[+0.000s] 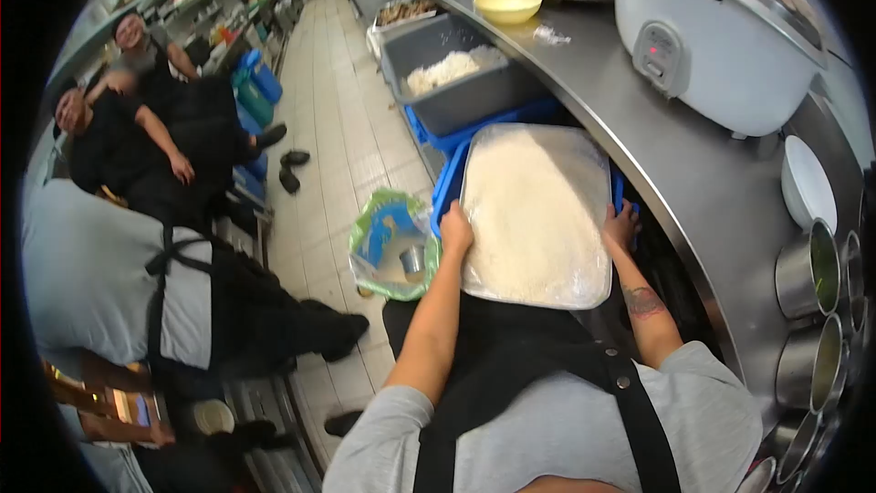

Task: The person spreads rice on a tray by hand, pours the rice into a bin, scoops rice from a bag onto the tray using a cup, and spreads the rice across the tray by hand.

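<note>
A wide clear tray of pale grain-like food point(534, 210), its surface looking wrapped in plastic film, is in front of my body beside the steel counter. My left hand point(456, 228) is at its left edge, fingers curled at the rim of a blue crate point(447, 184) that shows around the tray. At the right edge, my right hand point(622, 225) is curled round the side of the blue crate. Fingertips of both hands are partly hidden. Left of the tray stands a bin lined with a green bag point(363, 260), with a metal cup point(412, 259) inside.
A grey tub point(411, 50) with white food stands beyond the tray. The steel counter point(630, 119) on the right carries a rice cooker point(703, 46), a yellow bowl point(507, 5), a white bowl point(808, 184) and metal pots point(808, 274). Several people are on the left.
</note>
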The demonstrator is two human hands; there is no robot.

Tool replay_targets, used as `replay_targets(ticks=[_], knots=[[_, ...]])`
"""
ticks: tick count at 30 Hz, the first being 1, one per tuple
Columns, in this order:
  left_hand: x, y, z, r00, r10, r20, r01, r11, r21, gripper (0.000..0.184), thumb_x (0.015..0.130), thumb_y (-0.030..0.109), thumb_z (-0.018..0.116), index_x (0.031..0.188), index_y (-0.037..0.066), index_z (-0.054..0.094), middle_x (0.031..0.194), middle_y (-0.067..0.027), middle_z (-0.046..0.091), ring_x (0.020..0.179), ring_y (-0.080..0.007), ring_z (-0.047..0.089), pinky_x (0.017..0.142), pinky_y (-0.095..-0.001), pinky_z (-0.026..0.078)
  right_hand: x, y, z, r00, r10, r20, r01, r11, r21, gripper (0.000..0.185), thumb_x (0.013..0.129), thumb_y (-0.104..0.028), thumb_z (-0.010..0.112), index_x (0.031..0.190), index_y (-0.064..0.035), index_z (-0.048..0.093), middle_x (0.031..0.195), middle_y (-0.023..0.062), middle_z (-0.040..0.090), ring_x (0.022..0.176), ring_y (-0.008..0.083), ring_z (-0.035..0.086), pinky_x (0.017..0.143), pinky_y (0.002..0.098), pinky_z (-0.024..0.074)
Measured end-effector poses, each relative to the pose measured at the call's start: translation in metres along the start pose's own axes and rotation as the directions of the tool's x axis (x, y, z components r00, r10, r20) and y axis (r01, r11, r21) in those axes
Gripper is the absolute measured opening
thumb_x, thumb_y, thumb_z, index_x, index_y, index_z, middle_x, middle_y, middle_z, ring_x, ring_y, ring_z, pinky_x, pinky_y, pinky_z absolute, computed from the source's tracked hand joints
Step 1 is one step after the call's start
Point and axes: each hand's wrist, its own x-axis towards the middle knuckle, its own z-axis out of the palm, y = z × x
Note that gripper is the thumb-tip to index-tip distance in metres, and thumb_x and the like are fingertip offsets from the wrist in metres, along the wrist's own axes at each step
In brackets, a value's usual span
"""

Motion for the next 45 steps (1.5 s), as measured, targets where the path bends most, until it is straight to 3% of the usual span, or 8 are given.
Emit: replay_targets(ticks=[3, 5, 11, 19, 23, 39, 43, 45], knots=[[0.0, 0.001, 0.0, 1.0, -0.006, -0.014, 0.005, 1.0, -0.028, 0.027, 0.086, 0.006, 0.04, 0.108, 0.0, 0.054, 0.089, -0.0322, 0.063, 0.087, -0.0481, 0.061, 0.078, -0.0555, 0.047, 0.007, 0.008, 0.016, 0.995, 0.017, -0.103, -0.016, 1.0, 0.008, 0.05, 0.089, -0.046, 0.055, 0.132, -0.0248, 0.043, 0.142, 0.0125, 0.036, 0.129, 0.0441, 0.03, 0.093, 0.0711, 0.0302], [-0.002, 0.004, -0.005, 1.0, -0.002, 0.008, 0.003, 1.0, -0.022, 0.029, 0.087, 0.007, 0.039, 0.11, 0.0, 0.054, 0.089, -0.032, 0.063, 0.087, -0.0481, 0.062, 0.078, -0.0556, 0.046, -0.009, -0.013, -0.009, 0.993, 0.109, -0.045, -0.108, 0.994, 0.023, 0.05, 0.089, -0.046, 0.055, 0.133, -0.0252, 0.043, 0.142, 0.012, 0.037, 0.13, 0.043, 0.03, 0.093, 0.0709, 0.0306], [-0.004, 0.004, -0.004, 0.998, -0.065, 0.01, 0.065, 0.996, -0.059, 0.028, 0.088, 0.009, 0.039, 0.109, 0.0, 0.055, 0.092, -0.0325, 0.062, 0.09, -0.0474, 0.061, 0.08, -0.0545, 0.047, -0.016, -0.025, -0.027, 0.986, 0.153, 0.069, -0.148, 0.986, -0.076, 0.052, 0.09, -0.047, 0.054, 0.136, -0.0275, 0.04, 0.143, 0.0098, 0.036, 0.131, 0.0407, 0.029, 0.091, 0.0705, 0.0327], [-0.008, 0.001, -0.003, 0.998, -0.065, -0.025, 0.062, 0.993, -0.096, 0.02, 0.089, 0.009, 0.039, 0.099, 0.001, 0.054, 0.089, -0.0304, 0.064, 0.086, -0.0457, 0.063, 0.077, -0.0532, 0.049, 0.008, 0.0, 0.001, 0.994, 0.08, 0.077, -0.077, 0.996, -0.049, 0.053, 0.09, -0.046, 0.053, 0.138, -0.0271, 0.039, 0.145, 0.0109, 0.035, 0.133, 0.046, 0.026, 0.093, 0.073, 0.0311], [-0.007, 0.0, -0.004, 0.999, -0.025, -0.02, 0.023, 0.995, -0.093, 0.026, 0.089, 0.009, 0.038, 0.106, 0.002, 0.055, 0.089, -0.0314, 0.063, 0.086, -0.0463, 0.062, 0.078, -0.0541, 0.047, -0.003, -0.012, -0.01, 0.995, 0.085, 0.057, -0.083, 0.996, -0.045, 0.052, 0.091, -0.045, 0.053, 0.138, -0.0266, 0.04, 0.144, 0.0118, 0.036, 0.133, 0.0454, 0.027, 0.094, 0.0718, 0.0316], [-0.007, 0.001, -0.003, 0.998, -0.028, -0.051, 0.021, 0.992, -0.122, 0.025, 0.087, 0.008, 0.039, 0.104, 0.0, 0.056, 0.088, -0.032, 0.062, 0.087, -0.0469, 0.061, 0.078, -0.054, 0.046, 0.001, 0.007, 0.003, 0.998, 0.058, 0.021, -0.057, 0.998, -0.031, 0.049, 0.091, -0.048, 0.051, 0.136, -0.0295, 0.041, 0.145, 0.0101, 0.036, 0.131, 0.0439, 0.029, 0.088, 0.076, 0.0309], [-0.005, 0.001, -0.003, 0.997, -0.082, 0.005, 0.082, 0.992, -0.096, 0.035, 0.088, 0.009, 0.041, 0.119, 0.004, 0.057, 0.096, -0.0306, 0.062, 0.091, -0.0457, 0.061, 0.082, -0.0522, 0.047, 0.0, 0.002, -0.002, 0.994, 0.094, 0.053, -0.093, 0.995, -0.023, 0.049, 0.092, -0.048, 0.05, 0.136, -0.0295, 0.041, 0.145, 0.0115, 0.035, 0.132, 0.0446, 0.027, 0.088, 0.0767, 0.0302], [-0.005, 0.002, -0.002, 0.998, -0.045, -0.042, 0.04, 0.993, -0.113, 0.03, 0.087, 0.008, 0.04, 0.112, 0.002, 0.056, 0.089, -0.0314, 0.062, 0.087, -0.0465, 0.061, 0.079, -0.0536, 0.047, -0.001, 0.006, -0.001, 0.995, 0.079, 0.059, -0.078, 0.997, -0.02, 0.049, 0.092, -0.049, 0.049, 0.136, -0.0295, 0.042, 0.145, 0.012, 0.035, 0.133, 0.0444, 0.027, 0.088, 0.0768, 0.0295]])
